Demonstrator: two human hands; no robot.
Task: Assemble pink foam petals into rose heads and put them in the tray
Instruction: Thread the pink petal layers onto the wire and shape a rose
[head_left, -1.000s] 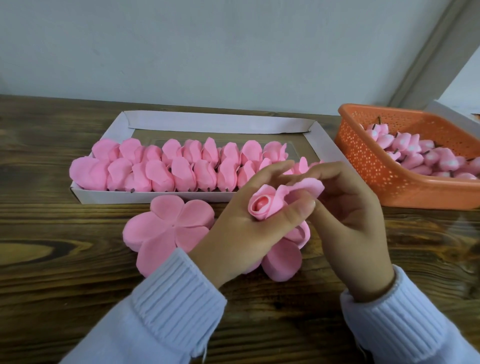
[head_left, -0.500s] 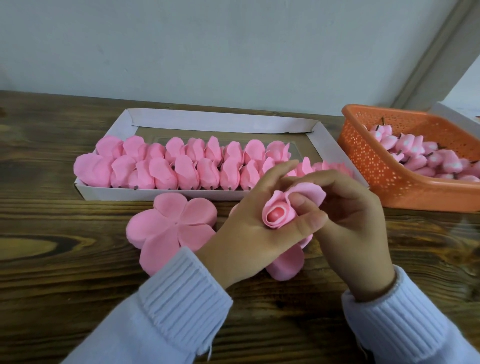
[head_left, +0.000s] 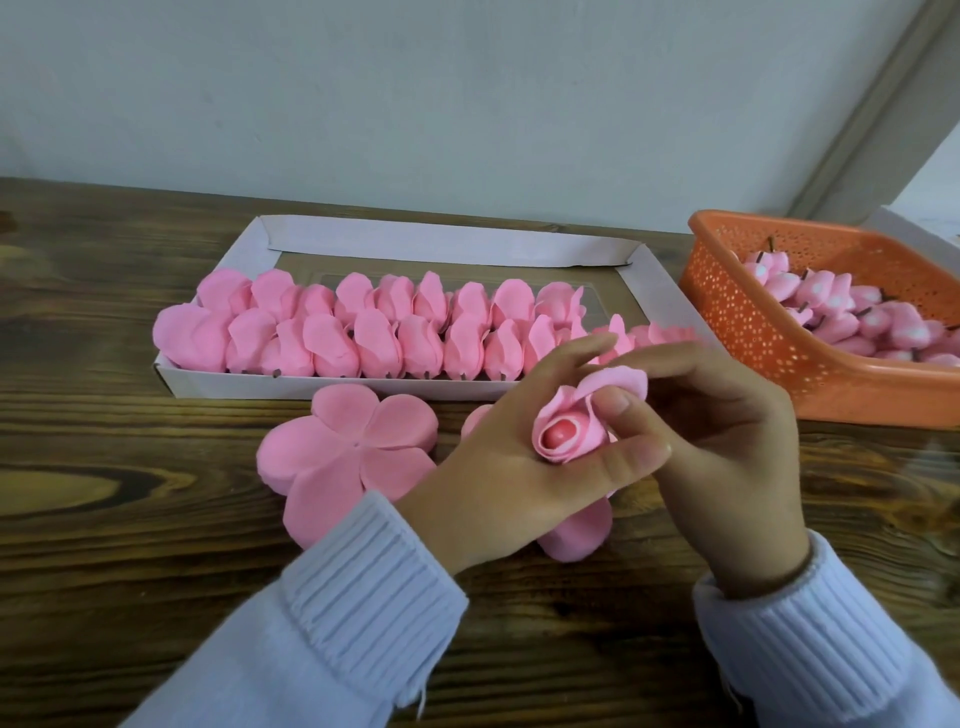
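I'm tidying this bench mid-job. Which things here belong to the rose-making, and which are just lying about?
Job:
rose head, held by left hand and right hand
petal stack
tray of finished heads
basket of buds

Lying about:
white box behind basket

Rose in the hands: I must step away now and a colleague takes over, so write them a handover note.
Left hand holds the half-wrapped rose, thumb across its front.
Right hand pinches its loose outer petal at the top.
Done: two rows of finished rose heads in the tray behind; the back row has room at right.
Flat petal pieces lie on the table before the tray; buds sit in the orange basket at right.
Left: wrap the remaining petals, then put this rose in the tray.
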